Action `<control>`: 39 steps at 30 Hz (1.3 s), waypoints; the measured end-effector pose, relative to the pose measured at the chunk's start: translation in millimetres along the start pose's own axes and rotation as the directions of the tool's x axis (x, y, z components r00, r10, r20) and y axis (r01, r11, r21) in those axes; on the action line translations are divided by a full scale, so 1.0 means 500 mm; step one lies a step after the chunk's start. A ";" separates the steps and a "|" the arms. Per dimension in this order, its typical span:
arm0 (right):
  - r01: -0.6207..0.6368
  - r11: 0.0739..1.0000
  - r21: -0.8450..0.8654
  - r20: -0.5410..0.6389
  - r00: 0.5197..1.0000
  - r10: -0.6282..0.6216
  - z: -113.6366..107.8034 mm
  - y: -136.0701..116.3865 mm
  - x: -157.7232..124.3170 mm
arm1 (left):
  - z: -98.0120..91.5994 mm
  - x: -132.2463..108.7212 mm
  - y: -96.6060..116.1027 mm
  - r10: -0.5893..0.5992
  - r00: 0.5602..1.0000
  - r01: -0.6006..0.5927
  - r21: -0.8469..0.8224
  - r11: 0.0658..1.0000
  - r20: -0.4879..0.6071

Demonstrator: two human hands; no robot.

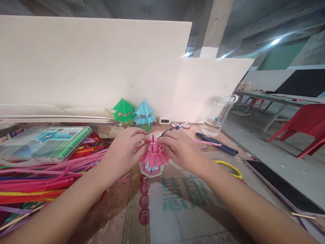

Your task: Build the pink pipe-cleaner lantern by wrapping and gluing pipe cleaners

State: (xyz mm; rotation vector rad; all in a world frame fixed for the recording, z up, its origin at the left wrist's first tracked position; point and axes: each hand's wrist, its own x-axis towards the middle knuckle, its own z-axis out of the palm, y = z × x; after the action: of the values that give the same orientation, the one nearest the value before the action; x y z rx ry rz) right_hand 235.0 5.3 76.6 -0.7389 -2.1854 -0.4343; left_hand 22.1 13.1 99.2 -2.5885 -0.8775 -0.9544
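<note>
A small pink pagoda model (153,159) made of pipe cleaners stands on a cardboard sheet (177,206) in the middle of the table. My left hand (125,150) grips its upper tier from the left. From the right, my right hand (177,147) pinches the top of the model, and a blue-tipped tool (168,131) pokes out between its fingers. Behind the hands, a green pagoda model (123,112) and a blue pagoda model (144,113) stand against a white board.
A pile of coloured pipe cleaners (38,179) and a clear plastic case (43,144) lie at the left. At the right are dark pliers (218,142), a yellow ring (230,167), a water jar (218,115) and a phone (281,188). Red chairs (304,128) stand beyond the table's edge.
</note>
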 end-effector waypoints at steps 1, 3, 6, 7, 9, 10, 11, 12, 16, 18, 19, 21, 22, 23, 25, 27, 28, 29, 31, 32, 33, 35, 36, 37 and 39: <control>-0.001 1.000 0.001 -0.001 1.000 0.001 0.000 0.000 0.000 | 0.000 0.000 0.001 0.011 1.000 -0.011 -0.005 1.000 -0.003; 0.000 1.000 0.005 0.001 1.000 0.000 0.000 0.000 0.000 | 0.000 0.001 0.004 0.037 0.999 -0.037 -0.013 0.999 -0.005; -0.009 1.000 0.001 0.017 1.000 0.009 -0.001 0.000 0.000 | -0.001 0.003 0.007 0.058 0.998 -0.058 -0.010 0.998 0.005; -0.013 1.000 -0.002 0.020 1.000 0.013 -0.001 0.000 0.000 | -0.001 0.003 0.008 0.057 0.998 -0.057 -0.007 0.998 0.008; -0.026 1.000 -0.006 0.021 0.999 0.026 -0.002 -0.002 0.002 | -0.002 0.003 0.009 0.052 0.999 -0.052 -0.001 0.999 0.013; -0.032 0.999 -0.008 0.021 0.999 0.032 -0.003 -0.004 0.002 | -0.002 0.003 0.009 0.049 0.999 -0.049 0.000 0.999 0.015; -0.036 0.999 -0.011 0.020 0.999 0.036 -0.003 -0.005 0.003 | -0.002 0.003 0.009 0.046 0.999 -0.046 0.000 0.999 0.017; -0.040 0.999 -0.015 0.021 0.999 0.040 -0.003 -0.007 0.004 | -0.002 0.003 0.009 0.045 0.999 -0.045 -0.001 0.999 0.017; -0.059 0.997 -0.039 0.033 0.998 0.061 -0.002 -0.013 0.005 | -0.003 0.003 0.009 0.041 0.999 -0.041 -0.007 0.999 0.020; -0.070 0.997 -0.045 0.032 0.997 0.071 0.000 -0.015 0.005 | -0.003 0.003 0.009 0.040 0.999 -0.040 -0.009 0.999 0.026; -0.073 0.996 -0.046 0.030 0.997 0.074 0.001 -0.016 0.004 | -0.003 0.003 0.009 0.039 0.999 -0.038 -0.011 0.999 0.027; -0.077 0.996 -0.048 0.023 0.997 0.079 0.003 -0.017 0.003 | -0.002 0.002 0.008 0.035 0.999 -0.034 -0.017 0.999 0.026; -0.080 0.996 -0.050 0.020 0.997 0.081 0.004 -0.018 0.003 | -0.002 0.002 0.008 0.031 0.999 -0.031 -0.017 0.999 0.027; -0.082 0.995 -0.053 0.016 0.996 0.083 0.005 -0.018 0.002 | -0.002 0.002 0.008 0.028 0.999 -0.027 -0.017 0.999 0.030; -0.088 0.994 -0.057 0.012 0.996 0.089 0.007 -0.018 0.001 | -0.003 0.002 0.008 0.018 0.999 -0.018 -0.013 1.000 0.042; -0.096 0.994 -0.059 0.013 0.995 0.096 0.010 -0.019 0.001 | -0.002 0.002 0.008 0.011 0.999 -0.010 -0.012 1.000 0.050; -0.099 0.993 -0.061 0.012 0.995 0.100 0.012 -0.019 0.000 | -0.002 0.002 0.008 0.010 0.999 -0.009 -0.015 1.000 0.048; -0.102 0.993 -0.064 0.008 0.995 0.103 0.013 -0.019 0.000 | -0.002 0.002 0.008 0.010 0.999 -0.009 -0.019 1.000 0.043; -0.106 0.992 -0.070 -0.004 0.994 0.106 0.015 -0.019 0.000 | -0.002 0.002 0.008 0.014 0.999 -0.013 -0.028 1.000 0.037; -0.107 0.992 -0.072 -0.009 0.994 0.107 0.015 -0.019 0.000 | -0.002 0.002 0.008 0.015 0.999 -0.014 -0.029 0.999 0.038; -0.107 0.992 -0.074 -0.011 0.994 0.107 0.014 -0.020 0.000 | -0.003 0.002 0.008 0.014 0.999 -0.012 -0.028 1.000 0.041; -0.099 0.992 -0.074 -0.002 0.995 0.099 0.010 -0.020 0.002 | -0.003 0.002 0.009 0.010 0.999 -0.009 -0.025 1.000 0.047; -0.092 0.993 -0.074 0.005 0.996 0.093 0.007 -0.020 0.002 | -0.004 0.002 0.009 0.009 0.999 -0.008 -0.025 1.000 0.048; -0.085 0.994 -0.074 0.011 0.996 0.086 0.004 -0.021 0.003 | -0.004 0.002 0.010 0.011 0.999 -0.010 -0.028 1.000 0.048; -0.074 0.995 -0.074 0.022 0.997 0.076 -0.003 -0.022 0.005 | -0.005 0.002 0.010 0.017 0.999 -0.016 -0.032 0.999 0.045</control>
State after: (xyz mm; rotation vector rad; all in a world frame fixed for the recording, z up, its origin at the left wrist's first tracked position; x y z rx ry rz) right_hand 227.6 -2.7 78.9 -0.8672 -2.1663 -0.4712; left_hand 24.7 8.6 101.5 -2.6493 -0.8575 -0.9158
